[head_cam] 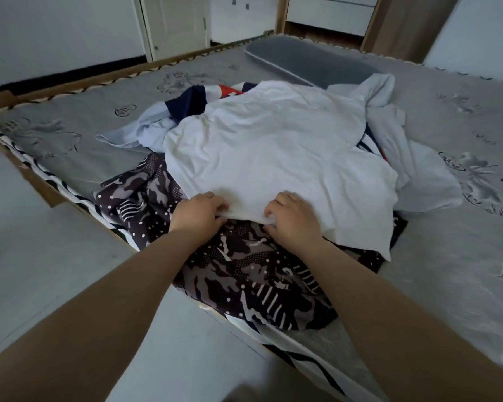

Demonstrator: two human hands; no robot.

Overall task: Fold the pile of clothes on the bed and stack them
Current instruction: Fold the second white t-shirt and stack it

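Observation:
A white T-shirt (273, 146) lies spread on top of a pile of clothes on the bed (70, 140). My left hand (199, 213) and my right hand (294, 219) both pinch its near hem, a short way apart. Under the shirt lies a dark garment with a camouflage and dot pattern (244, 271), which reaches the bed's near edge. A navy, red and white garment (204, 97) shows at the far side of the pile. Pale blue clothes stick out on the left (134, 132) and on the right (389, 111).
A grey pillow (308, 59) lies at the far end of the bed. The grey patterned mattress cover shows bare on the left and on the right (462, 126). The bed's wooden frame (55, 88) runs along the left side, with pale floor (41, 271) beside it.

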